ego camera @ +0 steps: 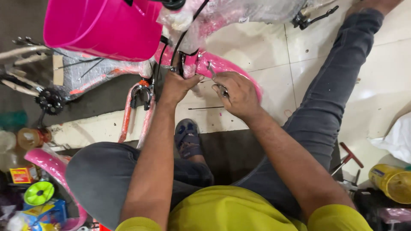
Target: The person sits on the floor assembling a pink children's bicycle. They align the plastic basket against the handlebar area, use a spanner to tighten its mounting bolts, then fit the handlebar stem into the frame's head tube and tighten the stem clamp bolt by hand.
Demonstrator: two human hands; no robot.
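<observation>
Yellow shirt sleeves (pixel 239 211) sit nearest; beyond them, the left hand (pixel 179 85) is clamped around the glossy pink curved mudguard (pixel 222 66), while the right hand (pixel 237 94) pinches a small metal spanner (pixel 216 79) against it above the tiled floor (pixel 325 47).

Both bare forearms reach forward; the left hand (pixel 177 85) is closed in a grip, the right hand (pixel 237 94) pinches, knuckles up.
</observation>
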